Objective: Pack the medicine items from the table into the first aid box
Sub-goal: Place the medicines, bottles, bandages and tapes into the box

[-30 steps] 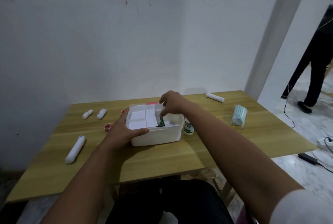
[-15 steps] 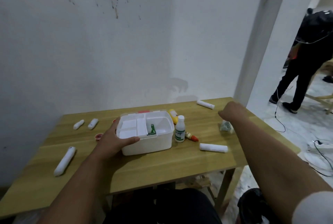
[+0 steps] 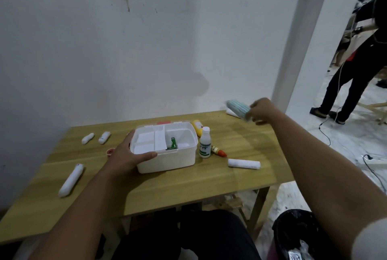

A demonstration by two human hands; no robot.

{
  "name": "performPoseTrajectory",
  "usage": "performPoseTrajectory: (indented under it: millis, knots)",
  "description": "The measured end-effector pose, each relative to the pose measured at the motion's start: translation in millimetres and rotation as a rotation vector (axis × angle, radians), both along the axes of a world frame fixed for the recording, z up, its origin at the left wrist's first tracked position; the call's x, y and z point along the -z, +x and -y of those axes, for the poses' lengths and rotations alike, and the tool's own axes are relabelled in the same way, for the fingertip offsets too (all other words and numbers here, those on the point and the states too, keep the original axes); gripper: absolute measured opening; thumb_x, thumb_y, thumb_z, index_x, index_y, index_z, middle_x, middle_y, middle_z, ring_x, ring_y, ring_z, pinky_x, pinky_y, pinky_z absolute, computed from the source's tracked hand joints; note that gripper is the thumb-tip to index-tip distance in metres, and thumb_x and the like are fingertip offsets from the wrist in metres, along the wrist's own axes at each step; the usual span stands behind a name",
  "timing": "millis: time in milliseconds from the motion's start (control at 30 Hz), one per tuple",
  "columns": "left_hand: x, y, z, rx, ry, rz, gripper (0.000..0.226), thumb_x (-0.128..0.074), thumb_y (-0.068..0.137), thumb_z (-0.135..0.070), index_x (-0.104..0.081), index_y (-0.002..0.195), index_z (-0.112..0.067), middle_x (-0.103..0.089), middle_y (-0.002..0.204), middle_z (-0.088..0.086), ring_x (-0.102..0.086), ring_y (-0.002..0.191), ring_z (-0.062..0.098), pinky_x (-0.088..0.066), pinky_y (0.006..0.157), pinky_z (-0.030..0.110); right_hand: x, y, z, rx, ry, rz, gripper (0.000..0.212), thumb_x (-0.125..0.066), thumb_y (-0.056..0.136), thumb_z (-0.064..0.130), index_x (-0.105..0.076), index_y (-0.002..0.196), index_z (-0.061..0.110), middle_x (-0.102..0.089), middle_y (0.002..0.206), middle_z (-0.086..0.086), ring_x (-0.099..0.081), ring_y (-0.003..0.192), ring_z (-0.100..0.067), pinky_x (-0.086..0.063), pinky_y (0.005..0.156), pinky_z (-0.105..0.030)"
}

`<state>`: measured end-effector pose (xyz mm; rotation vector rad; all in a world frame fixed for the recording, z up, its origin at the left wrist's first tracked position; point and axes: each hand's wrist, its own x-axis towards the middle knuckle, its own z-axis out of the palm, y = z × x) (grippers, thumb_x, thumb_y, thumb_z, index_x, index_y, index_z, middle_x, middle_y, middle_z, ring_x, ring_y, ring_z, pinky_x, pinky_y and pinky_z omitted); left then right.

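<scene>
Head view showed the packing well short of done, by my judgement. Left to right, a long white tube (image 3: 71, 179) lay near the left end of the wooden table (image 3: 188, 182), two short white capsule-shaped items (image 3: 96, 138) further back. The left hand (image 3: 127, 155) lay open against the first aid box (image 3: 167, 147), steadying its smooth white plastic wall; only a green packet (image 3: 172, 143) stood inside. Just beside the box waited a white bottle (image 3: 204, 145), a yellow bottle (image 3: 197, 127), a small orange-tipped dropper (image 3: 218, 151) and a rolled white bandage (image 3: 244, 164). The right hand (image 3: 261, 111) gripped a pale blue, ribbed pack of face masks (image 3: 238, 109) above the table's far right corner
</scene>
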<state>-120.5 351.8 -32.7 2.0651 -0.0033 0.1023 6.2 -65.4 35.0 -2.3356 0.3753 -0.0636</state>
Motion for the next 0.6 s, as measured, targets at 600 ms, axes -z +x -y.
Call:
performPoseTrajectory:
  millis: [600]
  knots:
    - [-7.6, -6.9, 2.6, -0.003, 0.019, 0.004, 0.094, -0.083, 0.078, -0.032, -0.027, 0.154, -0.032, -0.044, 0.145, -0.006, -0.036, 0.115, 0.007, -0.035, 0.067, 0.008, -18.8, -35.2, -208.9, -0.820, -0.757, -0.109, 0.047, -0.092, 0.067, 0.008, -0.078, 0.112, 0.011, -0.078, 0.093, -0.003, -0.075, 0.080, -0.016, -0.064, 0.077, -0.032]
